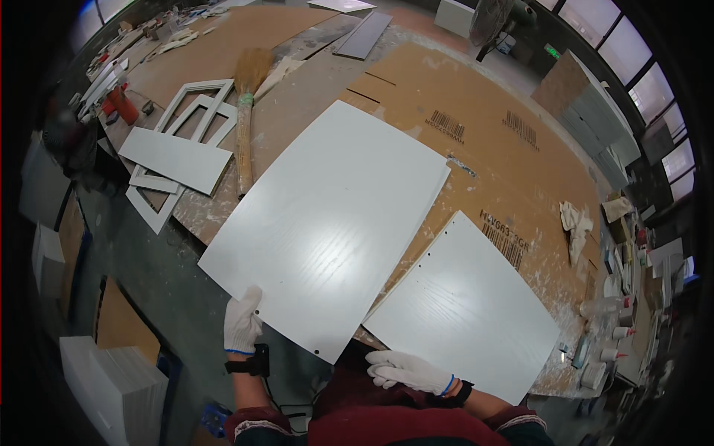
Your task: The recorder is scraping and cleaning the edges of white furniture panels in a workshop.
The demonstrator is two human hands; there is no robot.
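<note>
A large white panel (327, 201) with faint wood grain lies tilted across the middle of the table, with dark holes along its near edge. At its near left edge is my left hand (242, 321) in a white glove, closed on the panel by the edge; some fingers are hidden. My right hand (409, 372), also gloved, hovers by the near left edge of a smaller white panel (461, 305). Its fingers are stretched out and hold nothing. The smaller panel lies to the right of the large one, with small dark holes along its left edge.
Brown cardboard (491, 134) covers the table under the panels. A straw broom (245, 119) and white arched frames (160, 182) lie at the left. A crumpled glove (575, 229) and white bottles (621, 333) sit at the right. Stacked panels (111, 386) stand on the lower left.
</note>
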